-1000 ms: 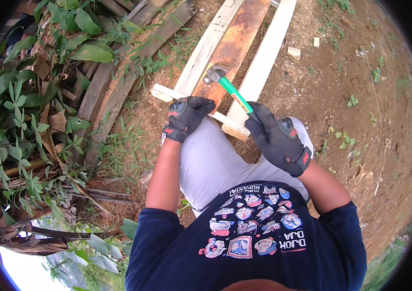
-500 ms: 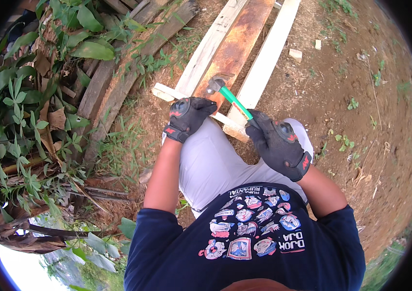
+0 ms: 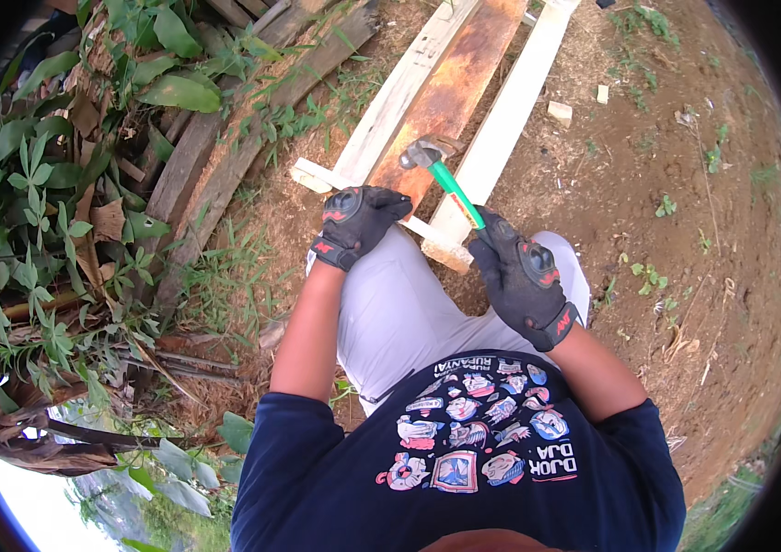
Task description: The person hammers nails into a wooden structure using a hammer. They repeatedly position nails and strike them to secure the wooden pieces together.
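My right hand (image 3: 524,276), in a black work glove with red marks, grips the green handle of a claw hammer (image 3: 455,195). The hammer's metal head is over a reddish-brown board, to the upper right of my left hand (image 3: 360,221). That left hand wears a matching glove and lies over a pale wooden crosspiece (image 3: 314,175), its fingers drawn together. Whatever its fingertips pinch is hidden. The crosspiece runs across the near ends of a weathered pale plank (image 3: 399,97), the reddish-brown board (image 3: 450,78) and a clean pale plank (image 3: 507,124).
Below the crosspiece are my knees in light grey trousers (image 3: 399,304). Old dark timbers (image 3: 192,184) and leafy plants (image 3: 31,202) crowd the left side. Two small wood offcuts, one a pale block (image 3: 560,112), lie on the bare soil (image 3: 666,147) at right.
The hammer head has shifted slightly up and right, and its angle has turned a little. My right hand and forearm have moved slightly. My left hand stays in place.
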A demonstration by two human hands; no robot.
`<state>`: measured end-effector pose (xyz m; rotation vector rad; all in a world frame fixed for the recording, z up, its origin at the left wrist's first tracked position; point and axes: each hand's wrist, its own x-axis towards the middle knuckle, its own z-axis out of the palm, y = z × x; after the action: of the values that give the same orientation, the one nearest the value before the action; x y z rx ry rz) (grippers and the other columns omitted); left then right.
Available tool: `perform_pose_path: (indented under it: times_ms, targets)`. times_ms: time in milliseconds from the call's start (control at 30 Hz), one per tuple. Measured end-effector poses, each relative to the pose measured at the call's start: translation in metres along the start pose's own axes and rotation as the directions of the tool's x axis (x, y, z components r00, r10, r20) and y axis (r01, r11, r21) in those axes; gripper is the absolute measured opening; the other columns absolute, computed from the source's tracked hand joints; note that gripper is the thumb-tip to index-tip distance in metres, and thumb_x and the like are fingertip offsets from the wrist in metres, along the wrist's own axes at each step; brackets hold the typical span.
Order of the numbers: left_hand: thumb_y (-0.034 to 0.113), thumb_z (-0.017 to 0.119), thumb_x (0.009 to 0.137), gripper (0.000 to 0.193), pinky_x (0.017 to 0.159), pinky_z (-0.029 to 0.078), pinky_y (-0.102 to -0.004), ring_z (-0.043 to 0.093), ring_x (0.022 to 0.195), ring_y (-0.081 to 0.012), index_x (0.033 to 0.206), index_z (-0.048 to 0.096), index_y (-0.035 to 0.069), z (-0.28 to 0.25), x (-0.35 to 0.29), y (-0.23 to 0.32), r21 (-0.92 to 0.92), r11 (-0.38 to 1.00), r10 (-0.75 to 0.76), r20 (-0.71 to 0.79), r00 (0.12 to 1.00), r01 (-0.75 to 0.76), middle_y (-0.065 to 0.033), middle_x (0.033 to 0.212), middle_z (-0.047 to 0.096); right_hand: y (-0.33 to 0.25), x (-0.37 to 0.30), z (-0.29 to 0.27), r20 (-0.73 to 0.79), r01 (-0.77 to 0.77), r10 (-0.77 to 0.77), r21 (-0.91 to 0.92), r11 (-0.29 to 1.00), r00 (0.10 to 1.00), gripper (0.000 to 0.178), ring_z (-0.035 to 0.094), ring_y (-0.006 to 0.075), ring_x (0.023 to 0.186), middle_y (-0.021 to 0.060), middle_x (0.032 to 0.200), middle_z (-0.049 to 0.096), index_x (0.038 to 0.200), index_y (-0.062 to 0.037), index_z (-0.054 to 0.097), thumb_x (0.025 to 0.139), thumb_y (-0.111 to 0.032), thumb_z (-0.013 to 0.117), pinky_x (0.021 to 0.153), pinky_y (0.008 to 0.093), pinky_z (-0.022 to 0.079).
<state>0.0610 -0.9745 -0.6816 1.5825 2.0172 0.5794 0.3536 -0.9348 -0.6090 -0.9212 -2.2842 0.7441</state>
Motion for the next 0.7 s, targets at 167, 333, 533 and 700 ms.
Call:
perform_pose_path:
  times_ms: [167, 333, 533, 700]
  targets:
    - [0.037, 0.074, 0.096, 0.032, 0.089, 0.057, -0.0355, 0.077, 0.096, -0.0224, 0.112, 0.084, 0.011, -0.008, 0.0, 0.015, 0.02, 0.999, -0.052, 0.044, 0.998, 0.051, -0.0099, 0.104, 0.082, -0.001, 0.008, -0.015, 0.126, -0.019, 0.021, -0.019, 1.0, 0.992, 0.039, 0.074, 0.0389, 0.078, 0.0219, 0.098, 0.075, 0.138, -0.0028, 0.062, 0.1, -0.01, 0.066, 0.067, 0.0473, 0.058]
    - [0.038, 0.075, 0.095, 0.031, 0.089, 0.057, -0.0351, 0.077, 0.095, -0.0216, 0.111, 0.084, 0.012, -0.008, 0.0, 0.019, -0.104, 0.989, -0.104, 0.039, 0.994, 0.108, -0.0077, 0.103, 0.082, -0.006, 0.007, -0.004, -0.003, 0.044, -0.044, -0.049, 0.998, 0.999, 0.036, 0.072, 0.0385, 0.074, 0.0223, 0.095, 0.074, 0.136, -0.0033, 0.063, 0.101, -0.013, 0.063, 0.064, 0.0497, 0.056]
    - [0.04, 0.074, 0.094, 0.03, 0.091, 0.057, -0.0359, 0.077, 0.097, -0.0237, 0.112, 0.084, 0.018, -0.008, -0.002, 0.018, -0.018, 0.999, -0.05, -0.004, 0.999, 0.05, -0.0055, 0.109, 0.081, -0.012, 0.009, -0.023, 0.13, -0.023, 0.034, -0.086, 0.996, 0.991, 0.042, 0.073, 0.0414, 0.08, 0.0238, 0.095, 0.074, 0.142, -0.0049, 0.06, 0.102, -0.014, 0.064, 0.069, 0.05, 0.056]
    - [0.021, 0.079, 0.092, 0.023, 0.091, 0.059, -0.0345, 0.077, 0.1, -0.0216, 0.111, 0.084, 0.008, -0.002, -0.005, -0.005, -0.149, 0.989, -0.006, 0.025, 1.0, 0.01, -0.0078, 0.111, 0.082, -0.012, 0.003, -0.034, 0.127, -0.14, 0.14, -0.007, 0.99, 0.982, 0.041, 0.073, 0.0413, 0.082, 0.0235, 0.099, 0.075, 0.143, -0.0067, 0.06, 0.103, -0.013, 0.062, 0.071, 0.0496, 0.056]
